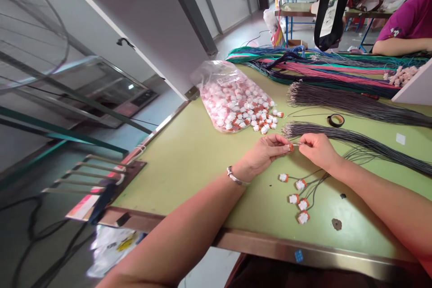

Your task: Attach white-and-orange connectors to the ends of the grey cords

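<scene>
- Just right of the frame's centre, the left hand (266, 155) grasped a small orange-and-white connector (291, 147) between thumb and fingertips, above the green bench (168, 157).
- Facing it, the right hand (319, 150) was closed in a pinch on a thin wire (297, 144), its bright end pointing at the connector and reaching it or nearly so; how far in it sat could not be told.
- Below the hands, five wired connectors (293, 199) lay on the bench in a loose group, with grey leads running up under the right forearm.
- Left of and above the hands, a clear plastic bag (226, 94) lay on its side, full of white-and-orange connectors, with loose connectors (268, 121) piled at its lower right end.
- Just beyond the right hand, a grey wire bundle (324, 134) stretched toward the right edge of the frame, and a thicker dark bundle (337, 99) lay farther back.
- Between these two bundles sat a black tape roll (332, 119).
- Across the upper right, green, blue and pink wires (303, 65) ran along the far side of the bench, near a heap of pale pink pieces (403, 75).
- At the upper right edge, a person's purple sleeve (411, 18) and bare forearm showed.
</scene>
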`<state>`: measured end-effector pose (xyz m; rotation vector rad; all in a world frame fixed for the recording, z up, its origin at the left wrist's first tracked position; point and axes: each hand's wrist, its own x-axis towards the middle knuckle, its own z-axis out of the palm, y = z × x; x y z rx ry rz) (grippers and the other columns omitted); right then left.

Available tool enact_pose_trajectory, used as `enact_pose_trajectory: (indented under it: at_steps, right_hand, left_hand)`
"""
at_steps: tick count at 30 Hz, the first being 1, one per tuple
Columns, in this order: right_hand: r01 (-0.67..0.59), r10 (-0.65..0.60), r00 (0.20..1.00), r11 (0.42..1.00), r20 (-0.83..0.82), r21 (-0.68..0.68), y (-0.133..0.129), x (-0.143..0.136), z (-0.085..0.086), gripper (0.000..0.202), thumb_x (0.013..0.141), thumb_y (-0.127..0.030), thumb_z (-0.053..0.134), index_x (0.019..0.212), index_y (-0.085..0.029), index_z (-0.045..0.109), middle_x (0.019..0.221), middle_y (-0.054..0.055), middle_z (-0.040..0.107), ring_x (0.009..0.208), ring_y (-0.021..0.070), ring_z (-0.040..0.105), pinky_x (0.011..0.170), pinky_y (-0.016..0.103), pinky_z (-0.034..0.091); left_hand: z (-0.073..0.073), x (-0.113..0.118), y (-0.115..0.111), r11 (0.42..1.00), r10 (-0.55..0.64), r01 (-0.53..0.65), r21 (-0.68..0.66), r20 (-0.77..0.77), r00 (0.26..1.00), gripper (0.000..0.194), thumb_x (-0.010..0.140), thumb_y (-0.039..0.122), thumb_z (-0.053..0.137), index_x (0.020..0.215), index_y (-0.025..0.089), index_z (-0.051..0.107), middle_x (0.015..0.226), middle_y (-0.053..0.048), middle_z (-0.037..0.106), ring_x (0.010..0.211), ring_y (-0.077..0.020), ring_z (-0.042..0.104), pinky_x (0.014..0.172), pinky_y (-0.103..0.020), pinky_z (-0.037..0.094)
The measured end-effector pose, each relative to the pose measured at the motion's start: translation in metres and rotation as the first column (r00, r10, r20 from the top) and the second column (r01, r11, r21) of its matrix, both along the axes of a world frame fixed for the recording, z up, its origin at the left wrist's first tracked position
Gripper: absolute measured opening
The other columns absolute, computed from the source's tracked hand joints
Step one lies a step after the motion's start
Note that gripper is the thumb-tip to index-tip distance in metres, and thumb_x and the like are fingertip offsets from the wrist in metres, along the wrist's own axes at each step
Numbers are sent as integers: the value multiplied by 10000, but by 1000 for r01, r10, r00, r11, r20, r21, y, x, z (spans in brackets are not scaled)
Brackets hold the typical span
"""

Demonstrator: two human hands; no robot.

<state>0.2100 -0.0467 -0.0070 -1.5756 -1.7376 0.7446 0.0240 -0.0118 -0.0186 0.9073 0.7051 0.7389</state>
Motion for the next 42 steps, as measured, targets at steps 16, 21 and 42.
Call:
enact_pose_trajectory:
  at_steps: [16, 21, 42]
  right_hand:
    - [-100, 79, 984, 986, -158, -132, 4, 2, -5, 157, 645, -294, 514, 546, -177, 548, 496, -50, 405, 526, 90, 325, 505, 246, 238]
    - [-157, 103, 956, 970, -276, -183, 5, 3, 1, 166, 649, -324, 559, 573, -179, 530, 493, -65, 381, 504, 75, 291, 488, 236, 224]
    - [-18, 12, 996, 998, -93, -63, 2, -5, -9, 122, 673, -302, 539, 623, -195, 507, 529, -38, 490, 507, 96, 376, 491, 241, 299]
  left_hand:
    - [1, 8, -6, 831, 130, 55, 554, -290, 948, 70, 681, 163, 758, 673, 149, 690, 798, -47, 681, 780, -139, 627, 775, -271, 502]
    - [-1, 7, -3, 964, 17, 11, 266, -106, 994, 213, 624, 238, 835, 684, 141, 656, 753, -26, 694, 736, -118, 633, 760, -257, 511]
    - [-4, 14, -6, 985, 70, -52, 164, -106, 992, 317, 553, 286, 881, 682, 123, 641, 666, -8, 681, 649, -96, 612, 708, -252, 502]
